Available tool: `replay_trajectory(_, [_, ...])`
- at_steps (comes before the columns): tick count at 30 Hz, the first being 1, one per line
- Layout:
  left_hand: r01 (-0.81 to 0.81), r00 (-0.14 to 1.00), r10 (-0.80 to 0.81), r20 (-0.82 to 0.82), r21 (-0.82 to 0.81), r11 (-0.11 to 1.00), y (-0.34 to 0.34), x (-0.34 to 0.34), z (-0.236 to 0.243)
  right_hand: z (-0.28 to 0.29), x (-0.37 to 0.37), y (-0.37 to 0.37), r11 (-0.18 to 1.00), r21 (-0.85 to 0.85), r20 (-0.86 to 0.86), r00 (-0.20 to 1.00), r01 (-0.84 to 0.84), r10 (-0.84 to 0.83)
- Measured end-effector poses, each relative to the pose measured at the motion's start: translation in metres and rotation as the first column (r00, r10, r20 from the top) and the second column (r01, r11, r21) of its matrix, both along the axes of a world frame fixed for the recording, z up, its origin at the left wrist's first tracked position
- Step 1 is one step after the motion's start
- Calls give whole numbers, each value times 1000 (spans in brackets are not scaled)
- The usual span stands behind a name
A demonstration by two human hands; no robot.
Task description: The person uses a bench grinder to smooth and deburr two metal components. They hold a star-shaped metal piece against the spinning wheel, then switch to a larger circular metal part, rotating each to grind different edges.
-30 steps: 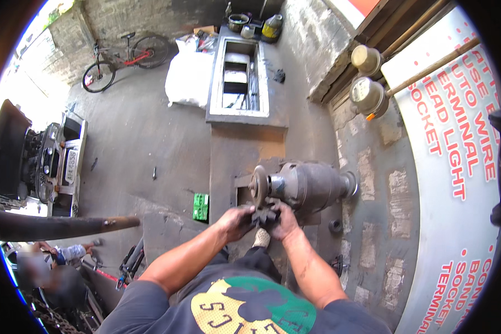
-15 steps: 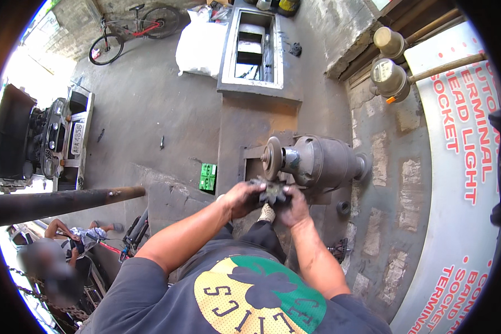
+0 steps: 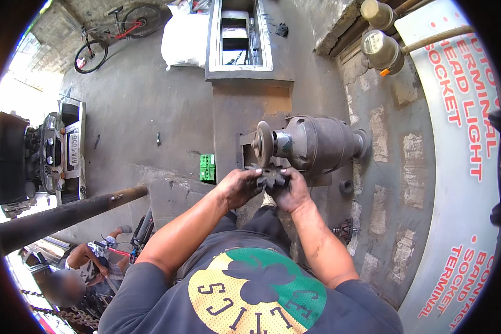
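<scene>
My left hand (image 3: 240,187) and my right hand (image 3: 291,192) both grip a dark toothed metal gear (image 3: 269,177), held between them at waist height. Just above the gear stands a grey bench grinder (image 3: 316,143) on a concrete pedestal (image 3: 245,111), its round grinding wheel (image 3: 262,144) facing left. The gear sits just below the wheel; I cannot tell whether they touch. Both hands are grimy with dark grease.
A small green box (image 3: 207,167) lies on the concrete floor left of the pedestal. A rusty pipe (image 3: 67,212) juts in from the left. A vehicle front (image 3: 61,150), a bicycle (image 3: 114,30), a white sack (image 3: 185,39) and a seated person (image 3: 86,264) are around.
The view has tilted, so grinder and hands sit higher in the picture. Both hands keep hold of the gear, staying just under the grinding wheel.
</scene>
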State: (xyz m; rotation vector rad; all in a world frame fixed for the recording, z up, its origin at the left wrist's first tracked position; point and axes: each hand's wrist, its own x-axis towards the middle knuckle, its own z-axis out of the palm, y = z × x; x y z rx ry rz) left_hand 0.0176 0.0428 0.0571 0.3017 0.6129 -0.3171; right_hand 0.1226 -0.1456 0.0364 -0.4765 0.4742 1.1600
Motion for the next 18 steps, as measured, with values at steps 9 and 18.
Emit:
replay_trajectory(9, [-16, 1000, 15, 16, 31, 999, 6, -7, -30, 11, -1, 26, 987, -162, -35, 999, 20, -26])
replay_trajectory(18, [138, 987, -145, 69, 104, 985, -7, -55, 9, 21, -37, -33, 985, -52, 124, 978, -165, 170])
